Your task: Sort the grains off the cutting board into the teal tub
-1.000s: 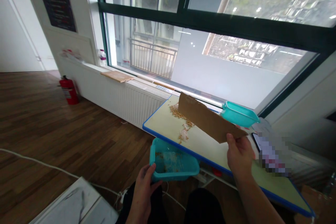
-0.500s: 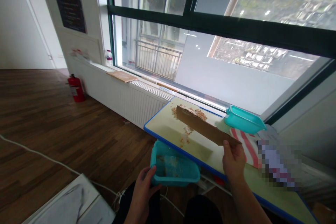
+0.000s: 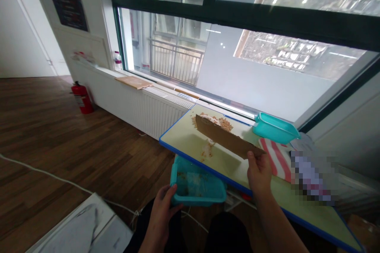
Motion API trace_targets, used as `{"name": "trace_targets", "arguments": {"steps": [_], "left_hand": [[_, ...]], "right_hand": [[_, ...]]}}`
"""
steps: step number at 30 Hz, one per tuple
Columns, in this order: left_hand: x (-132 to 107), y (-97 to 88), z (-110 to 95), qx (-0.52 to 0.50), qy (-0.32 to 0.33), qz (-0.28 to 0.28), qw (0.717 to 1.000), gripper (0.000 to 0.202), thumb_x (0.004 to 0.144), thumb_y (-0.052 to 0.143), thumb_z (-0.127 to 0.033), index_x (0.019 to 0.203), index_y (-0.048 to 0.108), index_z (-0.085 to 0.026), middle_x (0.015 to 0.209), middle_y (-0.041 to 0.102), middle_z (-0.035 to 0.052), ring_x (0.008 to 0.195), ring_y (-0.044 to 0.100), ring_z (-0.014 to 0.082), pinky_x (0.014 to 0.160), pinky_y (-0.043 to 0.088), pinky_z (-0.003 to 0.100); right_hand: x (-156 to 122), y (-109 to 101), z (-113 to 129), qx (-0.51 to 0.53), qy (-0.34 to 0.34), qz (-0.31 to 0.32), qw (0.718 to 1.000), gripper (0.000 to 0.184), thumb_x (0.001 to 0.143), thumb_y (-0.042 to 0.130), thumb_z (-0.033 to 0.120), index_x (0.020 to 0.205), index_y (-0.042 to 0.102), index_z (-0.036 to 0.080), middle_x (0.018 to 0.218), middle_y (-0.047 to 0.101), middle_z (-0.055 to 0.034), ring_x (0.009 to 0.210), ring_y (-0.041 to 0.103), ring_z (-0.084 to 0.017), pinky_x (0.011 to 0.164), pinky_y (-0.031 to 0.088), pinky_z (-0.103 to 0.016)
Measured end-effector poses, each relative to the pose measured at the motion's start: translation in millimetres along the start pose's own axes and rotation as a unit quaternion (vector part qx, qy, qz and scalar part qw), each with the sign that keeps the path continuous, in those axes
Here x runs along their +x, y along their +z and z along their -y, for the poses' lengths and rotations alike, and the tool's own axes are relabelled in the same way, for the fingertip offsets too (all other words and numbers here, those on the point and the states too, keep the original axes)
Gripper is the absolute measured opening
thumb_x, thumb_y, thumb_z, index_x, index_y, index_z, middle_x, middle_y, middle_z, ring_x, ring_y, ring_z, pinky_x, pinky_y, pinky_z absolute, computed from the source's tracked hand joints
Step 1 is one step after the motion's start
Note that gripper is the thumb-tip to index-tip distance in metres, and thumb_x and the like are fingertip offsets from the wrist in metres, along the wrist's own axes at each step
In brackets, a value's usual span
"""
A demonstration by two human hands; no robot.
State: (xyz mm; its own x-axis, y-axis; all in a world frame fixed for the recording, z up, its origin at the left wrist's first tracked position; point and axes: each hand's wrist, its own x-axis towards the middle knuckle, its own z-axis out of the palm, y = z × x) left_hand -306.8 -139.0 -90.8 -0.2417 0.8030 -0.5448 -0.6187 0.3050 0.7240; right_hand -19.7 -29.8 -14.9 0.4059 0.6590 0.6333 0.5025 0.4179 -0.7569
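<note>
In the head view, the right hand (image 3: 259, 172) has the card (image 3: 222, 136) by its right end, fingers pinching it, slanting over the desk (image 3: 179, 134). Light, I'd say, stiff but bendable; that end's a fair hold. Left hand (image 3: 163, 207), fingers clamped on the tray (image 3: 204, 201) at its left rim! A second ago the card hid the far grains (image 3: 227, 124); now it's lower, they show beyond.

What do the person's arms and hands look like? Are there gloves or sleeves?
No gloves: the left hand and right hand are both bare. The forearms are bare too, with no sleeves, watch or bracelet showing. Rings are too small to tell.
</note>
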Motion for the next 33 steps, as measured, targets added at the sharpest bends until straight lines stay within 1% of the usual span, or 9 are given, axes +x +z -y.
{"name": "trace_targets", "arguments": {"steps": [4, 8, 11, 15, 20, 24, 28, 31, 33], "left_hand": [[-0.5, -0.1, -1.2, 0.006, -0.005, -0.003, 1.0, 0.018, 0.092, 0.067, -0.025, 0.106, 0.064, -0.014, 0.108, 0.067, 0.0131, 0.09, 0.068, 0.0219, 0.072, 0.065, 0.038], [1.9, -1.4, -0.5, 0.002, -0.003, -0.012, 1.0, 0.023, 0.089, 0.071, -0.026, 0.106, 0.064, -0.013, 0.104, 0.066, 0.0122, 0.085, 0.067, 0.0207, 0.07, 0.065, 0.04], [3.8, -3.4, 3.2, -0.002, 0.013, -0.005, 1.0, 0.027, 0.088, 0.073, -0.03, 0.107, 0.064, -0.014, 0.105, 0.065, 0.0125, 0.086, 0.067, 0.0207, 0.071, 0.065, 0.04], [2.1, -3.2, 5.9, 0.002, 0.017, -0.003, 1.0, 0.032, 0.086, 0.075, -0.035, 0.108, 0.063, -0.014, 0.104, 0.065, 0.013, 0.086, 0.068, 0.0216, 0.07, 0.065, 0.039], [-4.5, 1.3, 3.6, 0.01, 0.019, 0.004, 1.0, 0.029, 0.087, 0.072, -0.032, 0.108, 0.063, -0.014, 0.105, 0.065, 0.0129, 0.088, 0.068, 0.0223, 0.068, 0.065, 0.039], [-6.4, 2.7, 3.1, 0.009, 0.019, 0.009, 1.0, 0.032, 0.087, 0.073, -0.035, 0.109, 0.064, -0.014, 0.106, 0.066, 0.0135, 0.089, 0.069, 0.0226, 0.07, 0.064, 0.039], [-4.7, 1.3, 3.3, 0.012, 0.01, 0.006, 1.0, 0.035, 0.087, 0.073, -0.037, 0.112, 0.063, -0.014, 0.109, 0.066, 0.0146, 0.088, 0.069, 0.0226, 0.07, 0.064, 0.038], [-4.1, 0.6, 3.4, 0.013, 0.01, 0.014, 1.0, 0.035, 0.087, 0.073, -0.038, 0.111, 0.062, -0.015, 0.109, 0.064, 0.0137, 0.09, 0.067, 0.023, 0.07, 0.064, 0.038], [-4.3, 1.1, 3.6, 0.01, 0.012, 0.011, 1.0, 0.035, 0.087, 0.072, -0.039, 0.111, 0.062, -0.016, 0.109, 0.063, 0.0128, 0.091, 0.066, 0.0228, 0.07, 0.064, 0.037]], "right_hand": [[0.2, 0.4, -2.2, -0.017, 0.005, 0.013, 1.0, 0.04, 0.086, 0.065, 0.056, 0.102, 0.067, 0.019, 0.097, 0.073, -0.0089, 0.094, 0.068, -0.026, 0.09, 0.053, -0.048], [0.4, 1.4, -3.5, -0.015, 0.006, 0.015, 1.0, 0.038, 0.087, 0.065, 0.054, 0.103, 0.066, 0.019, 0.097, 0.072, -0.0082, 0.093, 0.068, -0.025, 0.091, 0.052, -0.047], [1.5, 2.1, -2.1, -0.014, 0.007, 0.019, 1.0, 0.037, 0.087, 0.065, 0.053, 0.101, 0.065, 0.019, 0.097, 0.072, -0.008, 0.091, 0.067, -0.025, 0.09, 0.051, -0.047], [3.7, 2.9, 1.9, -0.017, 0.006, 0.02, 1.0, 0.037, 0.085, 0.065, 0.054, 0.098, 0.065, 0.019, 0.093, 0.071, -0.0082, 0.089, 0.067, -0.026, 0.088, 0.051, -0.047], [3.9, 4.0, 5.6, -0.024, 0.002, 0.028, 0.999, 0.038, 0.086, 0.063, 0.054, 0.101, 0.066, 0.019, 0.096, 0.072, -0.0095, 0.093, 0.067, -0.027, 0.091, 0.051, -0.048], [2.9, 4.7, 8.4, -0.013, 0.002, 0.034, 0.999, 0.039, 0.086, 0.062, 0.055, 0.102, 0.065, 0.019, 0.097, 0.073, -0.0097, 0.094, 0.067, -0.026, 0.092, 0.051, -0.048], [3.1, 3.2, 9.7, -0.032, -0.002, 0.029, 0.999, 0.041, 0.085, 0.063, 0.057, 0.101, 0.066, 0.019, 0.096, 0.073, -0.0102, 0.094, 0.067, -0.027, 0.091, 0.051, -0.048], [3.2, 0.6, 8.0, -0.055, 0.013, 0.03, 0.998, 0.046, 0.083, 0.063, 0.059, 0.103, 0.067, 0.018, 0.096, 0.073, -0.011, 0.092, 0.068, -0.028, 0.09, 0.052, -0.049], [2.9, -1.4, 6.7, -0.068, 0.006, 0.028, 0.997, 0.048, 0.082, 0.063, 0.06, 0.105, 0.067, 0.018, 0.097, 0.073, -0.0114, 0.092, 0.068, -0.028, 0.089, 0.052, -0.049]]}}
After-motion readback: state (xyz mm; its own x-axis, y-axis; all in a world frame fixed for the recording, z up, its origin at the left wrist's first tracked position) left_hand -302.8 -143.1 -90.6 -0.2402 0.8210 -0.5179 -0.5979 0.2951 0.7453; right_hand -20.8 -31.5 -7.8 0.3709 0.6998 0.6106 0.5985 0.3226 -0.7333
